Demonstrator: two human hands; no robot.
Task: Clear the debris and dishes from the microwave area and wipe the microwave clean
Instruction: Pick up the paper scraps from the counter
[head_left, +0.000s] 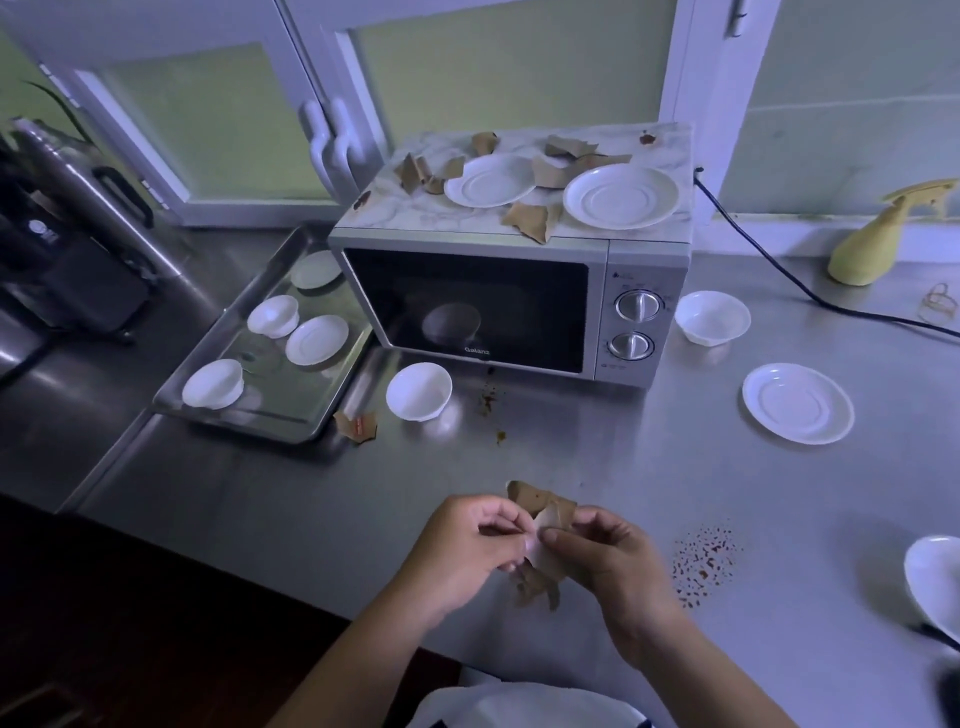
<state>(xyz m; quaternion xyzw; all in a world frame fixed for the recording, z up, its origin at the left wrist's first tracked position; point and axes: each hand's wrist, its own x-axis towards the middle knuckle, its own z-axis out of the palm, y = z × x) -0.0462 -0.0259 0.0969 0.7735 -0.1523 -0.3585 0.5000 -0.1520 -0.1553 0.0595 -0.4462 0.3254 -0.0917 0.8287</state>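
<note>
Lower centre of frame: left hand (467, 545) and right hand (597, 556) meet above the stainless steel counter (571, 457), both with a narrow grip, thumb and fingers pinching a bunch of torn brown paper scraps (543, 506). Centre: silver microwave oven with dark glass door (467, 306), door closed, two dials on its right. On its top lie two white round saucers (491, 181), side by side, among loose brown paper pieces (530, 218). Left of the microwave: a shiny metal tray (296, 400) carrying white saucers and cups. Just below the door: a white bowl (418, 391), with a brown scrap (356, 426) to its left by the tray corner. Right of centre: a second white bowl (712, 316) and a white plate (797, 402). Reddish-brown specks (704, 558) lie right of the hands.
</note>
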